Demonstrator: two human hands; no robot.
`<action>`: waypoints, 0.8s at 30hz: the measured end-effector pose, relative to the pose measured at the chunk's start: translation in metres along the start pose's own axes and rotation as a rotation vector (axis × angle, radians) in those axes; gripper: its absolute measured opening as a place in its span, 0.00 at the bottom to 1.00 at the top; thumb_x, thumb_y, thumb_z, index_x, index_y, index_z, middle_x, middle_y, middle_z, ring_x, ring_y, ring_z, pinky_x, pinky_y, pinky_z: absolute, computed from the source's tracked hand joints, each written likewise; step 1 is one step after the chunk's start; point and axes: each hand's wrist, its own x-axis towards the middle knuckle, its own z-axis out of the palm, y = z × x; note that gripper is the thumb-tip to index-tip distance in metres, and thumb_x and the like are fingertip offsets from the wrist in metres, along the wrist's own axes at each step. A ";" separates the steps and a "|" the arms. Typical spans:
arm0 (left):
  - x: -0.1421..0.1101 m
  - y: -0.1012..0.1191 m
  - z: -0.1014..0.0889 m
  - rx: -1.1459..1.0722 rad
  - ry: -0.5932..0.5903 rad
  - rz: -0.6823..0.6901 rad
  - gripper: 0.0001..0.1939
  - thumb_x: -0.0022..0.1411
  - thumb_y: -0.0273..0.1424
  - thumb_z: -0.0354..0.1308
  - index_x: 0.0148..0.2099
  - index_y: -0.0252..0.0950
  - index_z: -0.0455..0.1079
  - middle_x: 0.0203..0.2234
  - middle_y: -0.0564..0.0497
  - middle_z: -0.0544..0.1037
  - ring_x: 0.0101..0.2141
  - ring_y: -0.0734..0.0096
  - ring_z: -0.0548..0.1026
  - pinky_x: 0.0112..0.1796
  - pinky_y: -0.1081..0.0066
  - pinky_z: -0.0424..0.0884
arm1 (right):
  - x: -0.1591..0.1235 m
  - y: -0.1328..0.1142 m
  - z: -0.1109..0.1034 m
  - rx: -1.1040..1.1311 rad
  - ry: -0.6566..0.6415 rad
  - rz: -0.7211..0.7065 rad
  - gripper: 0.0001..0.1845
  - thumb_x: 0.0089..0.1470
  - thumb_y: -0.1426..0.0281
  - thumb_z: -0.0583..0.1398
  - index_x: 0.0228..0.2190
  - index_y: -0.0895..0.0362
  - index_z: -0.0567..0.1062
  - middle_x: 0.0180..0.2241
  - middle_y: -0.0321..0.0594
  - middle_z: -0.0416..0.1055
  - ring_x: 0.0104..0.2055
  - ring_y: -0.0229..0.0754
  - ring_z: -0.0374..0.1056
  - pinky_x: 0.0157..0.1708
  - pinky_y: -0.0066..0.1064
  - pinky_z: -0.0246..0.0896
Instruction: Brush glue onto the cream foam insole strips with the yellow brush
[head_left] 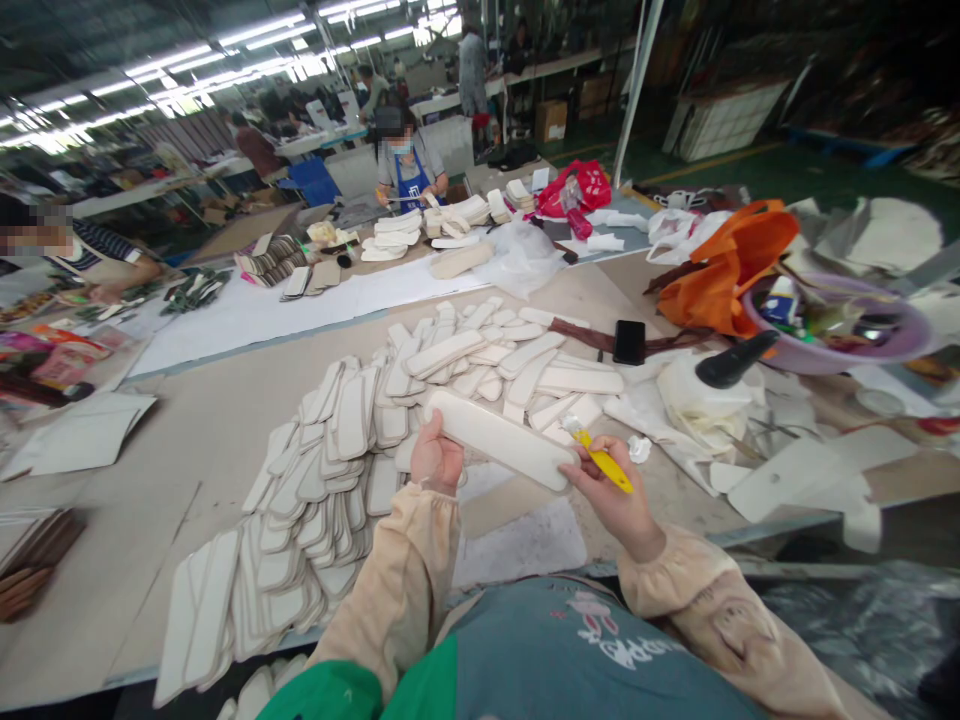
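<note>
Fingers of both hands (437, 458) (611, 490) pinch a white strip (499, 438).

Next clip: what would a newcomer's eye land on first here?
First, the long cream padded piece held up at centre between the left hand and the right hand, which also grips a yellow-handled tool. Then the overlapping rows of cream pieces spread across the table to the left, and the orange bag at upper right.

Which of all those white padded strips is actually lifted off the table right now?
The long white strip held up between the left hand and right hand, which also grips a yellow tool. All other strips lie in overlapping piles on the table.
</note>
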 end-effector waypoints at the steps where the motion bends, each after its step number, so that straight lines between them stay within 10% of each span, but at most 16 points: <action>1: 0.001 0.000 -0.004 0.016 -0.008 -0.016 0.06 0.60 0.22 0.53 0.39 0.32 0.69 0.33 0.48 0.79 0.39 0.72 0.77 0.44 0.70 0.72 | 0.001 0.001 -0.002 -0.002 0.007 -0.008 0.26 0.38 0.67 0.70 0.34 0.50 0.61 0.34 0.31 0.70 0.28 0.34 0.67 0.29 0.28 0.67; 11: 0.011 0.003 -0.042 0.408 -0.148 -0.176 0.08 0.53 0.26 0.62 0.36 0.31 0.68 0.27 0.48 0.77 0.26 0.73 0.76 0.29 0.72 0.75 | 0.029 0.008 -0.029 -0.058 0.146 -0.113 0.25 0.37 0.67 0.70 0.36 0.51 0.64 0.34 0.34 0.72 0.33 0.36 0.70 0.35 0.28 0.68; 24: 0.031 -0.014 -0.047 0.502 -0.166 -0.259 0.10 0.50 0.26 0.63 0.34 0.32 0.65 0.25 0.51 0.77 0.24 0.73 0.76 0.25 0.74 0.75 | 0.065 0.020 -0.045 -0.148 0.244 -0.109 0.26 0.34 0.65 0.71 0.34 0.51 0.64 0.32 0.33 0.73 0.31 0.37 0.71 0.34 0.29 0.70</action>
